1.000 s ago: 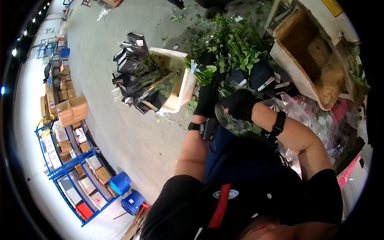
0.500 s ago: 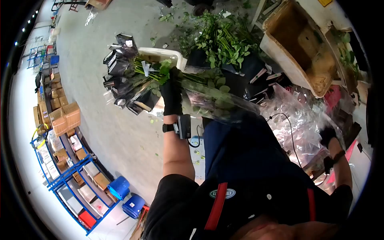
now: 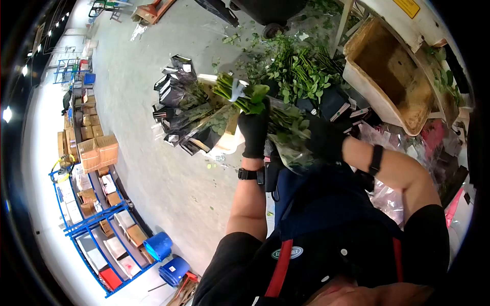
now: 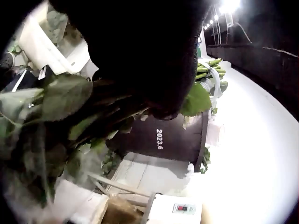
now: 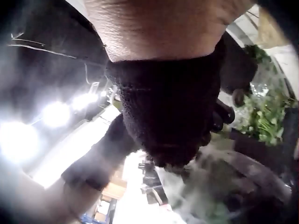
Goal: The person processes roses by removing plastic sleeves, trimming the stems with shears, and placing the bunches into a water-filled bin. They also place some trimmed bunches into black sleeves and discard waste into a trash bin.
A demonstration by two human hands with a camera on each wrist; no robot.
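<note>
A bunch of green leafy stems [image 3: 286, 127] is held in front of the person's chest, its cut ends [image 3: 228, 85] pointing up and left. My left hand [image 3: 253, 130], in a black glove, grips the stems near the cut ends. My right hand [image 3: 324, 138], also gloved, holds the leafy end, which lies in clear film. The left wrist view shows the glove [image 4: 140, 46] over leaves [image 4: 60, 98], with the stem ends [image 4: 208, 70] beyond. In the right wrist view the glove [image 5: 173, 112] curls over blurred foliage [image 5: 224, 186].
A white tub [image 3: 229, 135] with several black-sleeved bunches [image 3: 181, 109] stands on the floor beyond the hands. Loose stems [image 3: 301, 71] are heaped behind, beside a beige tub [image 3: 357, 79]. Clear sleeves [image 3: 388, 196] lie at right. Blue shelving [image 3: 76, 224], boxes [image 3: 97, 150] and blue buckets [image 3: 158, 246] are at left.
My right hand has come back from the clear sleeves at the right and taken hold of the bunch. My left hand kept its grip and swung the stems upward.
</note>
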